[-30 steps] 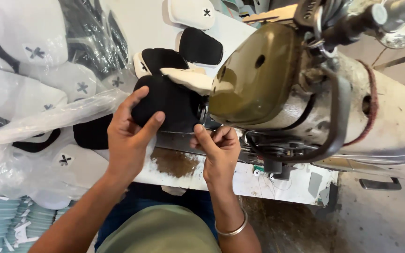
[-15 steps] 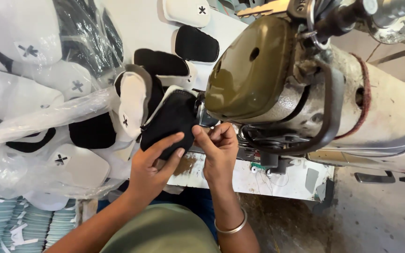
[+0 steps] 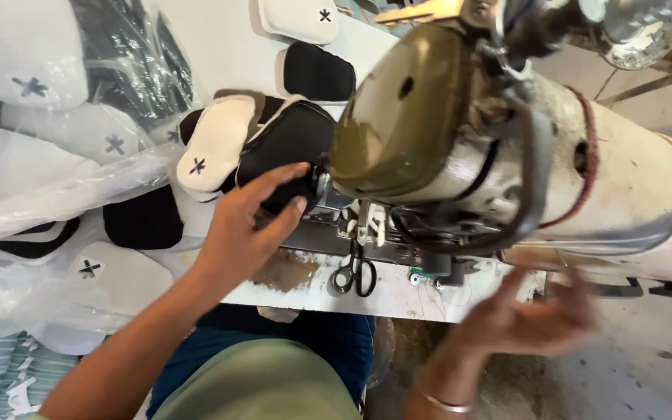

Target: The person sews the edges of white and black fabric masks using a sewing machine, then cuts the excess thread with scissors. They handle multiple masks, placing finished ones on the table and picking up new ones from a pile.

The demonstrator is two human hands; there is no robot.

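Observation:
My left hand (image 3: 246,225) rests on a black padded fabric piece (image 3: 285,144) that lies under the head of an old olive and cream sewing machine (image 3: 460,148). Its fingers press the piece's lower edge close to the needle area. A cream padded piece with a black cross mark (image 3: 211,148) is joined to the black one on its left. My right hand (image 3: 526,319) is blurred, off to the right below the machine body, fingers apart and holding nothing. A metal bangle sits on that wrist.
Small black scissors (image 3: 355,272) hang at the table's front edge (image 3: 398,299). Cream and black cut pieces (image 3: 309,47) lie further back. Clear plastic bags of cross-marked cream pieces (image 3: 48,179) pile up on the left. Bare floor (image 3: 647,365) shows at the right.
My right hand has left the fabric at the needle and swung right, below the machine. My left hand stays on the black piece, which has turned so the cream part shows.

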